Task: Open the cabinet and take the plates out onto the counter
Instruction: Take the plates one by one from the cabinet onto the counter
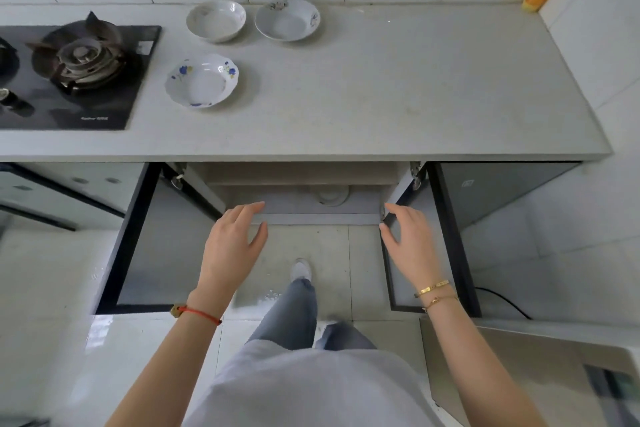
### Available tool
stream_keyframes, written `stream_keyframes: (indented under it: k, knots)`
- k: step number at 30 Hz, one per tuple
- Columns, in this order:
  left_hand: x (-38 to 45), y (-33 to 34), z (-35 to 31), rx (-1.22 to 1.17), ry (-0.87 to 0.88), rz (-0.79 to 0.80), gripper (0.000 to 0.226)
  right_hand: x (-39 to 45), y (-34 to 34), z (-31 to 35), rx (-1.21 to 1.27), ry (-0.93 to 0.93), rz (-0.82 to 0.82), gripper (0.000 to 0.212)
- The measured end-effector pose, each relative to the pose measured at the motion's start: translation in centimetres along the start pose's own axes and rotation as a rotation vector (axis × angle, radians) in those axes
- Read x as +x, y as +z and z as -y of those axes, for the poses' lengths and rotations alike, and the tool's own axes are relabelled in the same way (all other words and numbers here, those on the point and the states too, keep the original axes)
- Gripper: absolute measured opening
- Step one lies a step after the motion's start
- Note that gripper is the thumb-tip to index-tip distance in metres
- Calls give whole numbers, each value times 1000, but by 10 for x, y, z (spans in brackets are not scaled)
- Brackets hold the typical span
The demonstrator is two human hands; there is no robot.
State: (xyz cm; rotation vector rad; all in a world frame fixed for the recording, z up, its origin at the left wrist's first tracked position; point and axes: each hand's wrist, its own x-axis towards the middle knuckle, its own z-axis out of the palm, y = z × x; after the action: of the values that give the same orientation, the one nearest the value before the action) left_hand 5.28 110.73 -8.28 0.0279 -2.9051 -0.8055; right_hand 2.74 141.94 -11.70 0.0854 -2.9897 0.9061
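My left hand (232,246) and right hand (408,239) hang released and empty before the open cabinet (304,208). The last plate (330,196) lies flat on its shelf, deeper in and nearer my right hand; three plates (202,80) sit on the counter (415,87) beyond

Glossy ceramic plates (202,80) on matt stone-like counter (381,87); frosted glass doors (152,246), metal hinges (415,177)
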Motion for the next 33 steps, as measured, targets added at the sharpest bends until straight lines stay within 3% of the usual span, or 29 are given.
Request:
stream_keyframes:
  k: [7, 13, 24, 33]
  knots:
    - [14, 43, 7, 45, -16, 56, 32, 14, 31, -29, 8, 75, 46, 38]
    - [49, 128, 48, 65, -32, 106, 30, 56, 101, -76, -2, 118, 77, 38]
    - [118, 389, 194, 95, -35, 159, 30, 154, 341, -228, -6, 181, 103, 37]
    - [192, 582, 307, 134, 9, 93, 33, 247, 506, -353, -17, 176, 84, 40]
